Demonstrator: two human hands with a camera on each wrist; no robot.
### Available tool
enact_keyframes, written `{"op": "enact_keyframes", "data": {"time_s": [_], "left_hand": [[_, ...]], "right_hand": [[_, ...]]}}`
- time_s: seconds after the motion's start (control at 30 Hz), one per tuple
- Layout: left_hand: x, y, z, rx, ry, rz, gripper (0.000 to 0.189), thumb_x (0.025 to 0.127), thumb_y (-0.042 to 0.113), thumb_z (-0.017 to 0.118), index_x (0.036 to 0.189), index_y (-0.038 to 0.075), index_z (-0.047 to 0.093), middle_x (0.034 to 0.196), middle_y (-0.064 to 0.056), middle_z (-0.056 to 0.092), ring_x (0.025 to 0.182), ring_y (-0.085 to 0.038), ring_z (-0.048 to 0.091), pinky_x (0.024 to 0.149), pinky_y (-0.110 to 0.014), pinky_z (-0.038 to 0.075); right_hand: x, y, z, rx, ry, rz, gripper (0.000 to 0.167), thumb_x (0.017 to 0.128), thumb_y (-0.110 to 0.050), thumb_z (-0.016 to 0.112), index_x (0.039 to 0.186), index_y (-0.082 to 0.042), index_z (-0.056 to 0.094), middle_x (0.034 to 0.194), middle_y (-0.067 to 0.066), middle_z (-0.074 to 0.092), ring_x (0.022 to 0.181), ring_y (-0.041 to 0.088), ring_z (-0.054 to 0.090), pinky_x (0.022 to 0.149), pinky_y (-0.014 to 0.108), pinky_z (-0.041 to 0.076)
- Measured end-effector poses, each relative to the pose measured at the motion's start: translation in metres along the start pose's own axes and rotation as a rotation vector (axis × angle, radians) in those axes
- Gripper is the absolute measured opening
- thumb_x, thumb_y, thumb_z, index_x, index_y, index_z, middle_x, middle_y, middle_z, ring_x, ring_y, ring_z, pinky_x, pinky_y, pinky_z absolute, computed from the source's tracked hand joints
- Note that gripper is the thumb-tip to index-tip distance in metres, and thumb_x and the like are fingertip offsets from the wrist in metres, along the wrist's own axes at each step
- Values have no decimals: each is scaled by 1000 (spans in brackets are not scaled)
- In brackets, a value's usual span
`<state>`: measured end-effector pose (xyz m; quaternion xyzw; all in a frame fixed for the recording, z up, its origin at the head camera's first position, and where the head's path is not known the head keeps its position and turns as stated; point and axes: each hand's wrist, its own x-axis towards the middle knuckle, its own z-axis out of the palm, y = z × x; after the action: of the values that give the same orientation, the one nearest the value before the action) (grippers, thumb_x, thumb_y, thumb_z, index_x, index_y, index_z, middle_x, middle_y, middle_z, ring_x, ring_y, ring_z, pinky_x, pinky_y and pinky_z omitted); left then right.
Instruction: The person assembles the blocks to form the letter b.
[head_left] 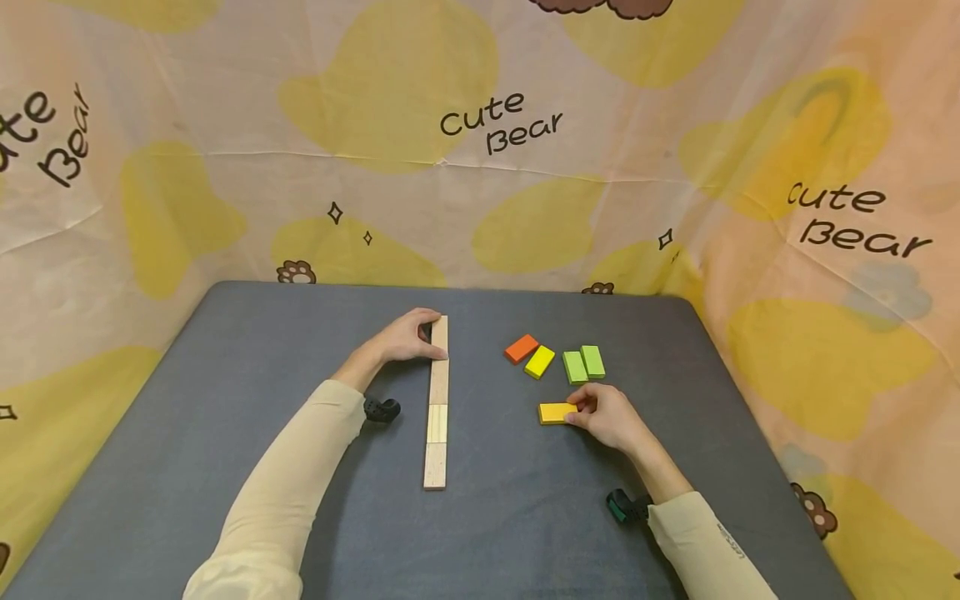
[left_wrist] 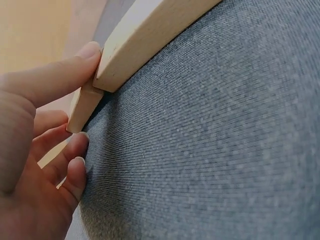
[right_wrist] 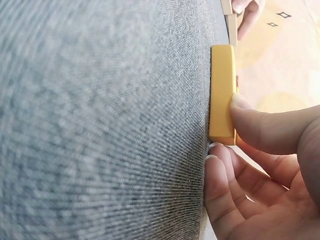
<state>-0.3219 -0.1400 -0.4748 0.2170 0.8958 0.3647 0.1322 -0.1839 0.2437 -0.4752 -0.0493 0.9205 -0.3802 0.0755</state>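
Observation:
Several plain wooden blocks (head_left: 437, 425) lie end to end in a straight row running away from me. My left hand (head_left: 403, 337) grips the far block (head_left: 441, 335) of that row, thumb near its joint with the adjoining block and fingers at its far end. In the left wrist view the gripped block (left_wrist: 84, 107) sits slightly offset from its neighbour (left_wrist: 135, 45). Right of the row, my right hand (head_left: 611, 418) pinches one end of a golden-yellow block (head_left: 553, 413). That block (right_wrist: 221, 95) lies on the grey cloth in the right wrist view, thumb on its upper face.
Beyond the right hand lie an orange block (head_left: 521, 349), a bright yellow block (head_left: 540, 362) and two light green blocks (head_left: 574, 367) side by side. All are on the grey-covered table (head_left: 495, 533). A printed cloth (head_left: 420, 192) hangs around the table's back and sides.

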Motion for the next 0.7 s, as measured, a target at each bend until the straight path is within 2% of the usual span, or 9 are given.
{"op": "enact_keyframes", "data": {"time_s": [0.13, 0.7], "left_hand": [[-1, 0, 0, 0, -18, -10, 87, 88, 30, 81, 155, -4, 37, 160, -22, 31, 114, -36, 56, 96, -50, 46], [-1, 1, 5, 19, 13, 10, 82, 90, 31, 77, 155, -1, 39, 160, -21, 34, 118, -37, 56, 100, -51, 44]], "right_hand": [[0, 0, 0, -1, 4, 3, 20, 87, -8, 81, 104, -1, 73, 86, 5, 63, 76, 20, 55, 69, 34, 48], [1, 0, 0, -8, -1, 2, 19, 87, -7, 81, 103, -1, 73, 86, 5, 63, 76, 19, 55, 70, 34, 48]]}}
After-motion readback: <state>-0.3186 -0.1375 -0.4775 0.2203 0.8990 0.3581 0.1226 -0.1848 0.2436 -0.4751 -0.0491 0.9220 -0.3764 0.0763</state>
